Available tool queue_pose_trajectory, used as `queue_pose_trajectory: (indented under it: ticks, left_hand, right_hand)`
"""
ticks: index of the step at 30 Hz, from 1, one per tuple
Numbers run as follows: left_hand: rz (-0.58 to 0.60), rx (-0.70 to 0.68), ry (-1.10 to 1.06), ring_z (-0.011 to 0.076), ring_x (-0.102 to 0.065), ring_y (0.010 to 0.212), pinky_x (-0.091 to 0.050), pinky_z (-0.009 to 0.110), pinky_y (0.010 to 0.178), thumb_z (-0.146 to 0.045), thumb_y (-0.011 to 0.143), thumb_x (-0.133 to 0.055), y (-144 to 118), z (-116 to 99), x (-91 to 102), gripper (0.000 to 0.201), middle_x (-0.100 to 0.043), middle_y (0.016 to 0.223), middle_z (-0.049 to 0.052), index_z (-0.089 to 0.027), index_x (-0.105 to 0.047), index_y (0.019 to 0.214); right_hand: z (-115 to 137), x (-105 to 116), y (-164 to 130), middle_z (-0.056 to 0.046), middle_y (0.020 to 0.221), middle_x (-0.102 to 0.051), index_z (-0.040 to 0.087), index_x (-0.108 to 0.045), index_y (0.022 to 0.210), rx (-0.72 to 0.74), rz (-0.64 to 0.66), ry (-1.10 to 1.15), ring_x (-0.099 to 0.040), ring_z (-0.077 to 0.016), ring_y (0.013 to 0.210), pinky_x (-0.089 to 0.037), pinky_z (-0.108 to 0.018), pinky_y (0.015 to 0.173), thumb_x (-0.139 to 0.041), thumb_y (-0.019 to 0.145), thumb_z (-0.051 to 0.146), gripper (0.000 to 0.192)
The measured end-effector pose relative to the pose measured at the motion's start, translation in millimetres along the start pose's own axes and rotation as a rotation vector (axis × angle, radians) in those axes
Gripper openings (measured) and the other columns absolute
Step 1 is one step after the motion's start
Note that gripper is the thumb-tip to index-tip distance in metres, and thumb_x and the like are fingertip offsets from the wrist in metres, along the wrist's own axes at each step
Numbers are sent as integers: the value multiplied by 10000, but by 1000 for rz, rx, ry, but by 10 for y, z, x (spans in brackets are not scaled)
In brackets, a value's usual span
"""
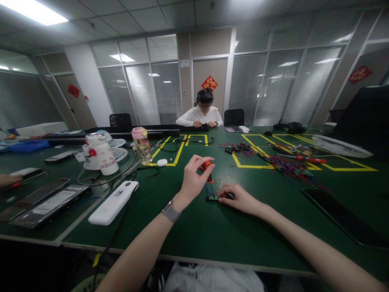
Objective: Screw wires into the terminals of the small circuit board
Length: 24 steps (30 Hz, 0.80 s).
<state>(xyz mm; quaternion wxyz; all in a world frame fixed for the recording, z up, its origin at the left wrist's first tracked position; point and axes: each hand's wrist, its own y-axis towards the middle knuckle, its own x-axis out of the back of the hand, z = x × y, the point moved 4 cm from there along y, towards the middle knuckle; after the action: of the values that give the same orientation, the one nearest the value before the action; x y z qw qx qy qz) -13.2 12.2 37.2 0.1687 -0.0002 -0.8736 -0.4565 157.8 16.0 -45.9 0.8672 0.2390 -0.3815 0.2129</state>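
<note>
My left hand (194,175) is closed around the orange and black handle of a screwdriver (210,179). Its thin shaft points down to a small green circuit board (212,198) lying on the green table (182,239). Whether the tip touches a screw is too small to tell. Low over the table, my right hand (238,198) pinches the right end of the board, hiding that part. A blue wire (207,189) rises beside the shaft. Something dark shows under my right fingers, its kind unclear.
Left of my arm lie a white power bank (113,205), a white kettle (105,156) and a pink-lidded bottle (142,147). Bundled red and black wires (285,166) and a black panel (340,217) lie to the right. Opposite, a person (202,113) works; another's hand (9,180) shows far left.
</note>
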Motion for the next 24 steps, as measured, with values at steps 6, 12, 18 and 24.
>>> queue_pose_trajectory:
  ticks: [6,12,18,24]
  left_hand:
    - [65,14,-3,156,-576,905,-481,269,763,-238,964,-407,-1,-15,-5,304,-606,999,56,-206,-595,1201]
    - [37,12,-7,139,-562,772,-484,253,695,-283,885,-579,12,0,-8,189,-565,879,31,-207,-669,1032]
    - [76,49,-82,151,-588,866,-489,271,767,-287,961,-428,-9,5,-27,287,-602,971,54,-214,-628,1154]
    - [74,154,-312,155,-646,860,-529,264,754,-310,929,-498,-42,75,-107,296,-640,1015,72,-198,-616,1177]
  right_hand:
    - [16,6,-7,-43,842,-621,177,-716,902,3,5,3,-595,-156,733,-474,-283,699,-609,851,318,184]
    - [16,8,-3,-42,833,-619,184,-717,905,9,4,-9,-589,-160,737,-472,-287,701,-614,848,323,182]
    - [20,14,-6,-47,843,-621,175,-715,903,1,2,-6,-592,-160,738,-473,-280,688,-606,852,318,187]
    - [7,9,-7,-44,844,-617,177,-711,906,12,1,-12,-595,-160,739,-474,-285,695,-610,849,313,179]
